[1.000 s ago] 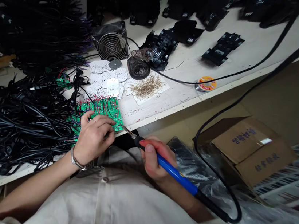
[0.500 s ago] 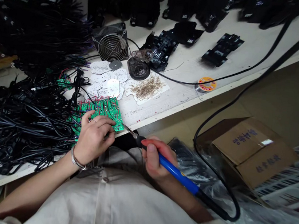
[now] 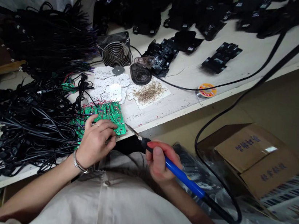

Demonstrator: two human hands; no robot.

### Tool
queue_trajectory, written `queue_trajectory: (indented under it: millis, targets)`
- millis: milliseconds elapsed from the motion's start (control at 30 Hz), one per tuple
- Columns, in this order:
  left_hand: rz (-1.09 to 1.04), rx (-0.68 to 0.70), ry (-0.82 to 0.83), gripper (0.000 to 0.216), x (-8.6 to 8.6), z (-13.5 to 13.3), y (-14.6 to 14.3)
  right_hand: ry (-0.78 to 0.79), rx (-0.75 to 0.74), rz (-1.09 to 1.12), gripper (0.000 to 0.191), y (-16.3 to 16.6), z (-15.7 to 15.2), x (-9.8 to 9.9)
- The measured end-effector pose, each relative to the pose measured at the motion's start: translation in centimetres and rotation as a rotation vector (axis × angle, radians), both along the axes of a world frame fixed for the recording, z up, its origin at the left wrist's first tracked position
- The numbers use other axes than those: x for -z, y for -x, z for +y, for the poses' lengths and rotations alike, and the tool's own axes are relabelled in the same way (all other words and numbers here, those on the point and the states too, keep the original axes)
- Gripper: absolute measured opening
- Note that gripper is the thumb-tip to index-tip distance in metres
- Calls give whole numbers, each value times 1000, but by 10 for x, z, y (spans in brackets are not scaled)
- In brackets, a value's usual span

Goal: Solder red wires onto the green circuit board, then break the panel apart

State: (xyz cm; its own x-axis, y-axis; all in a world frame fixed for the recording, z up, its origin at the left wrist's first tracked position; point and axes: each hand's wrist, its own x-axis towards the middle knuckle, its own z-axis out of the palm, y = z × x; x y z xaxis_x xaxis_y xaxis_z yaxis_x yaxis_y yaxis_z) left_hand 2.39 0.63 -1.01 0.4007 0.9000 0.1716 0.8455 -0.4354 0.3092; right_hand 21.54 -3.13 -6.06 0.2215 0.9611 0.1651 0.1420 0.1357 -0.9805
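Right hand [image 3: 163,161] is closed around the blue handle of an iron [image 3: 184,179], whose tip points left and far, at the near right corner of a green board [image 3: 113,112]; whether tip and board touch is too small to tell. The board lies on the bench [image 3: 172,107] close to its near edge, thin red and dark wires standing along its far side. Left hand [image 3: 97,140] is over the board's near part with fingers curled; I cannot tell whether they pinch anything.

Black cables [image 3: 35,122] heap up left of the board and overlap its left end. On the far side, a dark dish [image 3: 140,75] holds black, glossy, crusted stuff, with a coil [image 3: 145,60] just beyond and a fan [image 3: 115,53] to its left. Brown crumbs [image 3: 149,93] are scattered over white paper nearer than the dish. Farther right, a spool [image 3: 206,91] with an orange label sits by the bench edge, silvery below the label.

Below the bench at right is a cardboard box [image 3: 246,147], its contents hidden. Clear plastic [image 3: 199,170] left of it covers dark things too blurred to name.
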Motion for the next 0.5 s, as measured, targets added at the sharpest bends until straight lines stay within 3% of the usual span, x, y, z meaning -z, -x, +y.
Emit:
queue_trajectory:
  millis: [133,267,400,500]
  targets:
    - [12,54,-33,10,-13,-11,8,-43,37,133,19,2,2,0]
    - [120,77,-66,13,-62,-3,48,-82,55,220,13,6,10,5]
    - [304,-135,-139,22,-115,50,115,-110,23,237,14,10,16,2]
    - [470,-345,37,28,-116,110,156,-118,33,224,17,13,17,-5]
